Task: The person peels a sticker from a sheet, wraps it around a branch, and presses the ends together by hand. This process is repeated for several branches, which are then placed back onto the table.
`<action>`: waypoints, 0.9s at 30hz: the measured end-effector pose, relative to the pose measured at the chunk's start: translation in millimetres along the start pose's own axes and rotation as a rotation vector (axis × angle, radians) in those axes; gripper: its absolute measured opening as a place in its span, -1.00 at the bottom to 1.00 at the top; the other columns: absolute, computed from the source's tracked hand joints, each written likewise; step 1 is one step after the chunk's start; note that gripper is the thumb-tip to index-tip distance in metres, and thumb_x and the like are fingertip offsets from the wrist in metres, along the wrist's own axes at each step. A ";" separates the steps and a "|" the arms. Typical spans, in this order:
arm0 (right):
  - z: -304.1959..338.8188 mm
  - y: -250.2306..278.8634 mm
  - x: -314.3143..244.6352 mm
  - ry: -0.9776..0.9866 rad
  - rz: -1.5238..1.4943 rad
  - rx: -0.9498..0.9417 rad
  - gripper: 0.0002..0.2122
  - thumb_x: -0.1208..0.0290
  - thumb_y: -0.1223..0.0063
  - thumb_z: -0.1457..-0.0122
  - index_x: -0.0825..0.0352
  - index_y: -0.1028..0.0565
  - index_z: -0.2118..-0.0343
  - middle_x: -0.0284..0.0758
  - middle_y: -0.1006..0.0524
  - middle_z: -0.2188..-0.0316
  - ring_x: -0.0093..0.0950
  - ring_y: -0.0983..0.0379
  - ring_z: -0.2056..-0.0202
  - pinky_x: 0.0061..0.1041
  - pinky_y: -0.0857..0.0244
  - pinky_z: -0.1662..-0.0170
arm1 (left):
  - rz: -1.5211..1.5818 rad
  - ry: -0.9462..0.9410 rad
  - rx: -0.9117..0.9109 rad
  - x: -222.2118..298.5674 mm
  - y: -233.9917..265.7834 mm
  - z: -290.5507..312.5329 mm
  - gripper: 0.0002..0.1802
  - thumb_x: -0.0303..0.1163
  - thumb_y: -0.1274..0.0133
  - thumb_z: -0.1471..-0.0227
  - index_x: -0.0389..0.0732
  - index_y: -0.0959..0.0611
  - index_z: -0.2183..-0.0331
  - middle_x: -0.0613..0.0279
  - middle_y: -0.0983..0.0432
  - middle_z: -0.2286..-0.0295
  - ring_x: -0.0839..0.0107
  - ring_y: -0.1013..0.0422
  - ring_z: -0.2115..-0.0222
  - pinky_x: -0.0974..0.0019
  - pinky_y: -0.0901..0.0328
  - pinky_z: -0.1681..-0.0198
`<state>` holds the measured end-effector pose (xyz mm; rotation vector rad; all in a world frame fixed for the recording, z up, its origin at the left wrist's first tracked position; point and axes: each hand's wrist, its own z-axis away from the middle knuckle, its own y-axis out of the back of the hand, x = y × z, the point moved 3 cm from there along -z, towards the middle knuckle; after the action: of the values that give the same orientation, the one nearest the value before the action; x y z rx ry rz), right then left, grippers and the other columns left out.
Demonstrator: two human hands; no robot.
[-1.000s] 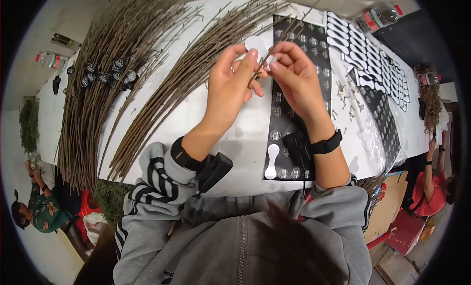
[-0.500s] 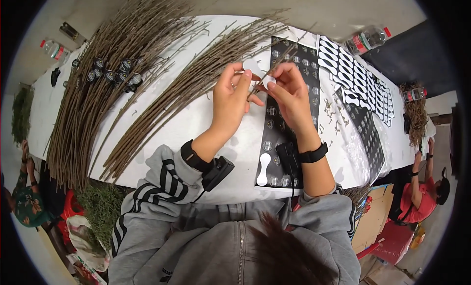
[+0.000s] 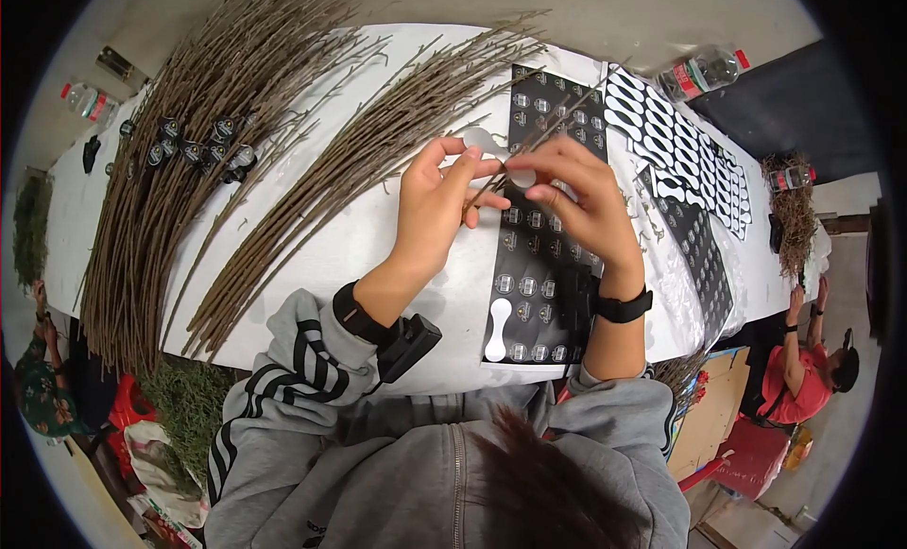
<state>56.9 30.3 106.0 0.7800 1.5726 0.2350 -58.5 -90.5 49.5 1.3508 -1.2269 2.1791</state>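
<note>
Over the table, a white dumbbell-shaped sticker label lies against a thin brown twig. My left hand is closed on the label and the twig, its thumb near the label's upper round end. At the other round end, my right hand bends its fingers over the label and twig, thumb a little lower. The fingers partly hide where label meets twig. Below my hands is a black printed sheet of round labels, with one loose white dumbbell-shaped label on it.
A bundle of long twigs lies left of my hands. Farther left is a thicker bundle with black round tags. White label sheets and clear plastic lie to the right. Bottles stand at the back. Another person works far right.
My right hand has turned, its fingers now lying over the twig and the label's lower end, thumb lower. My left hand keeps its hold. The view has shifted slightly.
</note>
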 end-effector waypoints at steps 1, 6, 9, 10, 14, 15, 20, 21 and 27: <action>-1.2 1.8 -2.3 -0.002 0.002 -0.001 -0.79 0.74 0.01 0.03 0.40 -0.52 0.30 -0.30 -0.46 0.32 -0.47 -0.41 0.21 -0.50 -0.32 0.14 | -0.004 0.009 -0.025 -0.1 -2.0 0.4 -0.73 -0.30 0.10 -0.19 -0.30 -0.32 0.20 -0.11 -0.52 0.29 0.31 -0.53 0.56 0.56 -0.11 0.72; -2.4 -3.5 -17.8 0.358 0.300 0.188 -0.68 0.83 0.02 0.18 0.38 -0.53 0.32 -0.26 -0.49 0.30 -0.32 -0.44 0.16 -0.46 -0.36 0.16 | -0.003 0.043 -0.051 -1.0 -3.8 5.8 -0.74 -0.29 0.13 -0.20 -0.28 -0.32 0.19 -0.12 -0.53 0.30 0.35 -0.53 0.55 0.58 -0.12 0.71; -1.5 -1.7 -15.3 0.363 0.301 0.189 -0.69 0.84 0.02 0.22 0.40 -0.52 0.37 -0.26 -0.50 0.29 -0.28 -0.45 0.14 -0.44 -0.38 0.18 | -0.006 0.078 -0.126 -3.6 -8.1 6.6 -0.73 -0.27 0.15 -0.21 -0.27 -0.31 0.18 -0.12 -0.53 0.30 0.38 -0.52 0.55 0.58 -0.12 0.69; -1.4 -0.9 -12.1 0.351 0.297 0.217 -0.72 0.84 0.02 0.22 0.40 -0.51 0.39 -0.26 -0.51 0.30 -0.28 -0.46 0.15 -0.44 -0.38 0.19 | -0.005 0.079 -0.127 -4.0 -8.3 6.6 -0.73 -0.27 0.15 -0.21 -0.27 -0.31 0.18 -0.12 -0.53 0.30 0.38 -0.52 0.55 0.58 -0.12 0.69; -2.4 0.6 -5.1 0.339 0.279 0.271 -0.79 0.82 -0.01 0.20 0.42 -0.48 0.47 -0.28 -0.52 0.34 -0.28 -0.48 0.16 -0.43 -0.39 0.19 | -0.004 0.096 -0.128 -2.8 -6.6 6.2 -0.72 -0.26 0.14 -0.20 -0.28 -0.33 0.17 -0.14 -0.53 0.29 0.38 -0.50 0.58 0.58 -0.11 0.69; -2.6 0.9 -4.6 0.345 0.271 0.272 -0.81 0.81 -0.02 0.20 0.42 -0.47 0.48 -0.28 -0.52 0.36 -0.28 -0.48 0.16 -0.44 -0.39 0.19 | 0.011 0.108 -0.130 -1.8 -6.6 6.5 -0.73 -0.26 0.14 -0.19 -0.26 -0.35 0.17 -0.11 -0.53 0.29 0.36 -0.51 0.56 0.58 -0.11 0.69; -3.3 0.0 -4.2 0.407 0.293 0.270 -0.83 0.79 -0.03 0.18 0.42 -0.47 0.48 -0.28 -0.53 0.39 -0.28 -0.49 0.17 -0.45 -0.39 0.18 | 0.113 0.145 -0.131 2.8 -8.5 8.6 -0.68 -0.25 0.09 -0.17 -0.29 -0.41 0.15 -0.05 -0.52 0.29 0.37 -0.50 0.58 0.60 -0.08 0.70; -3.5 -1.0 -3.9 0.408 0.290 0.268 -0.83 0.79 -0.03 0.18 0.42 -0.47 0.48 -0.28 -0.53 0.39 -0.28 -0.49 0.17 -0.45 -0.39 0.18 | 0.149 0.150 -0.132 2.6 -9.0 8.9 -0.65 -0.24 0.08 -0.17 -0.32 -0.41 0.14 -0.04 -0.51 0.30 0.39 -0.49 0.60 0.60 -0.07 0.71; -4.2 -2.4 -2.7 0.356 0.225 0.261 -0.84 0.81 -0.01 0.16 0.42 -0.46 0.50 -0.27 -0.53 0.39 -0.27 -0.49 0.15 -0.44 -0.39 0.18 | -0.005 0.081 -0.050 -0.8 -10.2 7.0 -0.60 -0.22 0.04 -0.16 -0.36 -0.42 0.12 0.00 -0.50 0.29 0.37 -0.51 0.61 0.60 -0.04 0.74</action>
<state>52.0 28.1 107.6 1.1708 1.8734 0.3520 -47.5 -89.8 55.4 1.2325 -1.2384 2.1623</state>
